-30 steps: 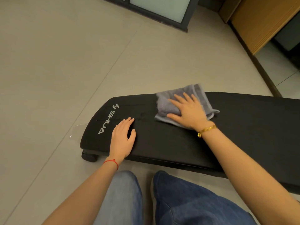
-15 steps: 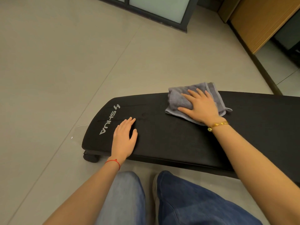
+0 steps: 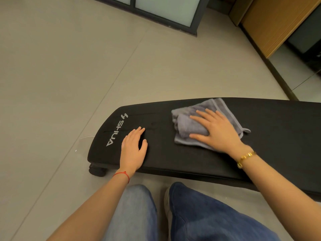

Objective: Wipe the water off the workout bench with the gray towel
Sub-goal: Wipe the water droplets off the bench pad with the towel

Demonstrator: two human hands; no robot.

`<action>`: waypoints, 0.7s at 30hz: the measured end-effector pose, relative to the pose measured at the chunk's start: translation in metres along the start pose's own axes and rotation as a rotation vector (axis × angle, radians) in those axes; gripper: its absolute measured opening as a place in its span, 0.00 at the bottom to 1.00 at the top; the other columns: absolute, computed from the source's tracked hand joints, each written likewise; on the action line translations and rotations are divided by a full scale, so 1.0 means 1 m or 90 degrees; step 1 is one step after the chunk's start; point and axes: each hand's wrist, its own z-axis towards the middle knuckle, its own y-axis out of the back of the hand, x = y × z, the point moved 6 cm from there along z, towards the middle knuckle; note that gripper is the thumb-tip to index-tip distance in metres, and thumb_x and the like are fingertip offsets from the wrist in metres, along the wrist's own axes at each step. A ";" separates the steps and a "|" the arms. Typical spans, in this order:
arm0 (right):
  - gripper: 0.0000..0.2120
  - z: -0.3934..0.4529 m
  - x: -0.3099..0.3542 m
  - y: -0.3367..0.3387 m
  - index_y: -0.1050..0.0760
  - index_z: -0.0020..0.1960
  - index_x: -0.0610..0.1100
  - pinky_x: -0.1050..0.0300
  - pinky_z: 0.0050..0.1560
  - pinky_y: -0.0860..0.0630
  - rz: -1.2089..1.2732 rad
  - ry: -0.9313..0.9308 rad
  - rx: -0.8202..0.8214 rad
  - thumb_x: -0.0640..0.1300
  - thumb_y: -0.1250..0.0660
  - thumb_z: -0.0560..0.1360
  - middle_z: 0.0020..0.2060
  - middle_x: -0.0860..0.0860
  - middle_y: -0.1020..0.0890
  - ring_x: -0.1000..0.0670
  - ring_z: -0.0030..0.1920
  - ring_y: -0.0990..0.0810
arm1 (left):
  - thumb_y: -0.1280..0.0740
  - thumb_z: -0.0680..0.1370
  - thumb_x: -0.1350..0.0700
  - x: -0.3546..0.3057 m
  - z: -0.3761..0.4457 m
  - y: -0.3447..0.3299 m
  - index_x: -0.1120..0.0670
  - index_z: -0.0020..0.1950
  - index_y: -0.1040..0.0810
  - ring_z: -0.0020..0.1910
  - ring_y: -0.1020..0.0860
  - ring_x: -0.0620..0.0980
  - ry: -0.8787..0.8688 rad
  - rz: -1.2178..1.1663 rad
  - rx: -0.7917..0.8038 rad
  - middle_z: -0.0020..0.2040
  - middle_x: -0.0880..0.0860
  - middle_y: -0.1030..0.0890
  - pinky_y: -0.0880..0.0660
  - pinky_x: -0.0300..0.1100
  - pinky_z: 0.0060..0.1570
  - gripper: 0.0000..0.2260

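A long black workout bench (image 3: 173,159) with a white logo at its left end lies low on the floor in front of me. The gray towel (image 3: 187,124) is bunched on the bench's top, about mid-length. My right hand (image 3: 217,131) presses flat on the towel with its fingers spread and covers the towel's right part. My left hand (image 3: 133,148) rests palm down on the bare bench, just right of the logo, holding nothing. A faint damp mark (image 3: 152,123) shows between the two hands; I cannot make out water drops elsewhere.
My two knees in blue jeans (image 3: 199,214) are just in front of the bench. A bench wheel (image 3: 97,171) sits under its left end. A dark-framed glass door (image 3: 166,13) stands at the back, and wooden cabinets (image 3: 278,23) at the back right. Beige tiled floor surrounds the bench.
My right hand slid the towel right along the bench, then back left and a little toward me. My left hand stayed in place.
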 end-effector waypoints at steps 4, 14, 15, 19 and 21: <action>0.42 0.056 0.006 -0.016 0.39 0.76 0.56 0.41 0.77 0.50 -0.066 -0.062 0.041 0.77 0.55 0.68 0.76 0.49 0.37 0.42 0.77 0.43 | 0.41 0.81 0.52 0.000 -0.001 0.001 0.48 0.73 0.32 0.75 0.39 0.46 0.000 0.001 -0.002 0.74 0.46 0.33 0.44 0.49 0.76 0.20; 0.36 0.015 0.094 -0.034 0.40 0.76 0.60 0.43 0.78 0.50 -0.006 0.276 0.098 0.75 0.51 0.73 0.77 0.55 0.38 0.48 0.78 0.44 | 0.37 0.79 0.53 0.040 -0.002 0.019 0.51 0.70 0.28 0.71 0.32 0.48 0.033 -0.034 -0.036 0.70 0.49 0.27 0.38 0.46 0.73 0.19; 0.37 0.025 0.088 -0.035 0.41 0.76 0.60 0.44 0.78 0.50 -0.004 0.282 0.112 0.76 0.53 0.72 0.77 0.56 0.39 0.49 0.78 0.45 | 0.38 0.78 0.52 0.050 -0.001 0.024 0.51 0.70 0.28 0.71 0.32 0.49 0.041 -0.017 -0.043 0.70 0.50 0.27 0.38 0.47 0.73 0.20; 0.46 0.113 0.063 -0.044 0.39 0.76 0.58 0.44 0.78 0.51 -0.018 0.146 0.089 0.80 0.63 0.67 0.77 0.53 0.37 0.46 0.78 0.43 | 0.43 0.76 0.47 0.090 0.003 0.037 0.53 0.70 0.28 0.72 0.33 0.51 0.090 0.017 -0.053 0.70 0.52 0.27 0.39 0.48 0.73 0.24; 0.39 0.148 0.068 -0.059 0.41 0.77 0.56 0.42 0.78 0.53 -0.055 0.078 0.111 0.76 0.53 0.72 0.78 0.51 0.39 0.44 0.78 0.46 | 0.42 0.77 0.47 0.101 0.005 0.038 0.52 0.71 0.28 0.73 0.34 0.51 0.114 0.013 -0.052 0.71 0.52 0.28 0.39 0.50 0.74 0.24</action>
